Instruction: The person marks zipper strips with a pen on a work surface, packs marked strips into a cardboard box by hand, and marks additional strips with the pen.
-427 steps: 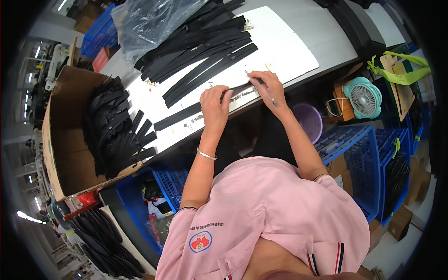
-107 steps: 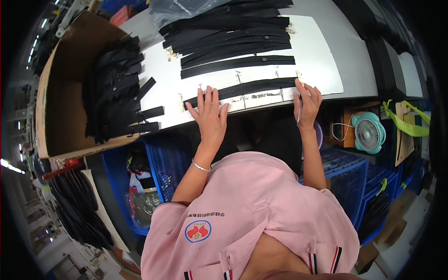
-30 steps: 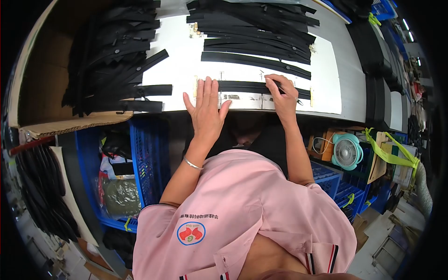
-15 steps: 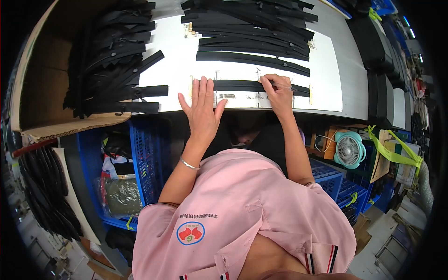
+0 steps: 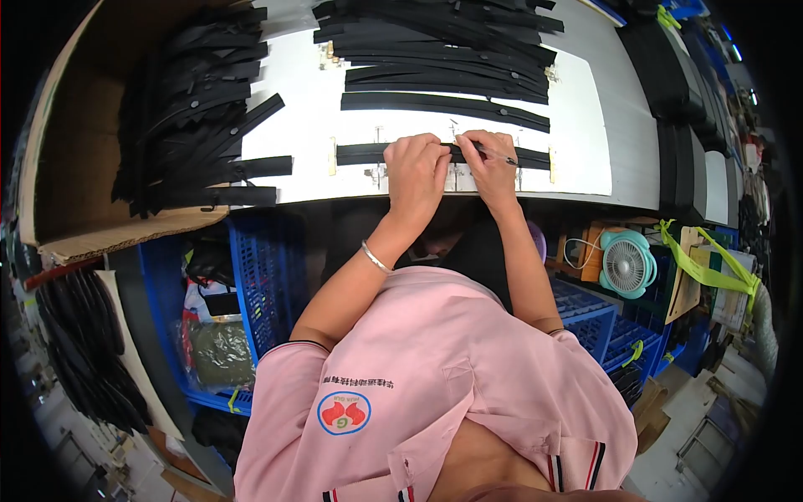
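- Both of our hands sit close together on one black strip (image 5: pixel 360 154) that lies flat along the near edge of the white surface (image 5: pixel 301 117).
- Our left hand (image 5: pixel 416 171) is curled, its fingers pressing down on the strip's middle; this looks meant to pin it so it cannot slide.
- Our right hand (image 5: pixel 492 163) has its grip closed on a thin pen-like tool (image 5: pixel 500 156), the tip resting on the strip just beside the left fingers.
- Small marks and brass-coloured stops (image 5: pixel 332 156) flank the strip, apparently to line it up the same way each time.
- More strips (image 5: pixel 443 102) lie in parallel rows further back, within reach.
- At our left, a cardboard box (image 5: pixel 58 151) holds a heap of black strips (image 5: pixel 192 109) spilling over onto the surface.
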The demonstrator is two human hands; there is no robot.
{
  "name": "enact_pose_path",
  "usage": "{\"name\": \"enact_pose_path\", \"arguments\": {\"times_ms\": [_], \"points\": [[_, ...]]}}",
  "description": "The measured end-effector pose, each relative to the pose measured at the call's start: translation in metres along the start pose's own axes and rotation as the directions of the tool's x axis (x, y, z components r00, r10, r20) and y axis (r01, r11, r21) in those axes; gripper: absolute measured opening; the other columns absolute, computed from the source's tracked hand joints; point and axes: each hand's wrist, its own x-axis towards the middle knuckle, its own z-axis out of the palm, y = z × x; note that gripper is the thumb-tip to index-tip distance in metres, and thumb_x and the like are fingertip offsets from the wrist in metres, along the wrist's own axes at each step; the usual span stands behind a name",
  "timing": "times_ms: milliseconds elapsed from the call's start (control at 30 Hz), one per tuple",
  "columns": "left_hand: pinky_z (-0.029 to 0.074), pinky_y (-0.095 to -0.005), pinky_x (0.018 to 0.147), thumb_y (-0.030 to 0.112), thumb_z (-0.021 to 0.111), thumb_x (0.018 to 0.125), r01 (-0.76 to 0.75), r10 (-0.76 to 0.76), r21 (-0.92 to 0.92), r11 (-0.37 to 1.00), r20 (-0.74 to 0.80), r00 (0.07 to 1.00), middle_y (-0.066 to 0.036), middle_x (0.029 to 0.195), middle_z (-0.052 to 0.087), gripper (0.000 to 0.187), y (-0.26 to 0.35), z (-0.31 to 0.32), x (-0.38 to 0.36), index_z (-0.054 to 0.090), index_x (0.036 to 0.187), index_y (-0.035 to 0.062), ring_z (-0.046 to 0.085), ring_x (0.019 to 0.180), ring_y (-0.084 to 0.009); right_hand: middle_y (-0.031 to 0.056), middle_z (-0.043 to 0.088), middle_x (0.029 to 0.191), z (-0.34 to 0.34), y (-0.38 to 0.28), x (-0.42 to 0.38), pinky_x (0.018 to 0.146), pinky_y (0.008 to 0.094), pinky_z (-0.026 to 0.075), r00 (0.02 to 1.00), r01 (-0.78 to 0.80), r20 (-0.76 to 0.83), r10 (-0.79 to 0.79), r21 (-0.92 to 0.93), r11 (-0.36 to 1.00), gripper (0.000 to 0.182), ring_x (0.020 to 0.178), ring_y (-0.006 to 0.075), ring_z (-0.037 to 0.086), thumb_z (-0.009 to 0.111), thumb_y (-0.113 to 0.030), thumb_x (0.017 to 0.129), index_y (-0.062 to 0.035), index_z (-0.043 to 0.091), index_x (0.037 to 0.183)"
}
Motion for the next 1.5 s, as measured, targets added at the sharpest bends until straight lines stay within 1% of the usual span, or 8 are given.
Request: {"name": "enact_pose_path", "arguments": {"times_ms": [300,600,700,800,900,967,1167,1500], "points": [[0.038,-0.0386,0.09,0.007,0.077,0.079,-0.009,0.009,0.019,1.0,-0.01,1.0,-0.002,0.102,0.067,0.013,-0.001,0.001,0.0,0.072,0.091,0.0078,0.058,0.097,-0.0235,-0.0011,0.068,0.069,-0.009,0.006,-0.006,0.073,0.0344,0.038,0.997,0.041,0.056,-0.049,0.131,0.991,0.015,0.065,0.0195,0.044,0.073,-0.018,0.089,-0.0097,0.071,0.077],[0.038,-0.0388,0.091,0.008,0.077,0.079,-0.014,0.015,0.032,0.999,-0.017,1.0,-0.002,0.101,0.067,0.013,-0.003,0.002,-0.001,0.071,0.09,0.008,0.058,0.097,-0.0234,-0.001,0.066,0.065,-0.007,0.004,-0.004,0.077,0.035,0.038,0.991,0.117,0.062,-0.122,0.084,0.99,0.016,0.062,0.0195,0.048,0.071,-0.016,0.089,-0.0099,0.07,0.075],[0.038,-0.0385,0.091,0.008,0.077,0.08,-0.018,0.018,0.035,0.999,-0.013,1.0,-0.002,0.101,0.067,0.012,-0.003,0.002,0.0,0.072,0.09,0.0083,0.058,0.098,-0.0233,-0.0007,0.067,0.066,-0.01,0.005,-0.003,0.076,0.0353,0.038,0.981,0.107,0.147,-0.124,0.117,0.987,0.017,0.063,0.0193,0.05,0.07,-0.015,0.09,-0.0091,0.07,0.074],[0.037,-0.0383,0.091,0.009,0.077,0.081,-0.029,0.029,0.038,0.999,0.003,1.0,-0.002,0.101,0.067,0.011,-0.003,0.001,-0.001,0.072,0.09,0.0087,0.059,0.099,-0.023,0.0004,0.066,0.066,-0.022,0.003,-0.002,0.077,0.0347,0.04,0.992,0.005,0.12,-0.035,0.242,0.97,0.018,0.062,0.0171,0.051,0.067,-0.013,0.092,-0.0069,0.071,0.076],[0.037,-0.038,0.092,0.009,0.077,0.082,-0.033,0.033,0.05,0.998,0.009,0.999,-0.002,0.102,0.067,0.01,-0.003,0.001,-0.001,0.072,0.091,0.0088,0.059,0.1,-0.0227,0.0016,0.066,0.065,-0.04,0.011,-0.008,0.071,0.0317,0.042,0.941,-0.306,0.002,0.338,0.434,0.848,0.019,0.062,0.0123,0.052,0.065,-0.013,0.094,-0.0037,0.072,0.08],[0.037,-0.038,0.092,0.009,0.077,0.082,-0.044,0.043,0.054,0.998,0.008,0.999,-0.003,0.102,0.067,0.01,-0.003,0.001,-0.001,0.072,0.092,0.0087,0.059,0.1,-0.0227,-0.0005,0.06,0.065,-0.063,0.024,-0.004,0.055,0.0234,0.037,0.873,-0.441,0.016,0.487,0.453,0.775,0.025,0.062,0.0039,0.049,0.064,-0.017,0.098,0.0021,0.071,0.084],[0.037,-0.0391,0.094,0.009,0.075,0.083,-0.039,0.035,0.103,0.994,0.038,0.999,-0.003,0.106,0.069,0.011,0.0,0.005,-0.001,0.073,0.094,0.0086,0.059,0.102,-0.0236,-0.001,0.057,0.065,-0.079,0.06,-0.008,0.054,0.0225,0.036,0.882,-0.441,0.008,0.472,0.37,0.818,0.028,0.059,0.0036,0.047,0.065,-0.021,0.098,0.0025,0.07,0.084],[0.037,-0.0408,0.096,0.013,0.076,0.083,-0.169,0.183,-0.114,0.979,0.132,0.974,-0.004,0.105,0.07,0.011,0.04,0.071,0.027,0.076,0.092,0.0073,0.059,0.103,-0.0251,0.0006,0.061,0.064,-0.07,0.065,-0.01,0.053,0.0245,0.04,0.895,-0.421,-0.007,0.445,0.314,0.851,0.024,0.059,0.005,0.053,0.068,-0.021,0.097,0.0002,0.071,0.086]]}}
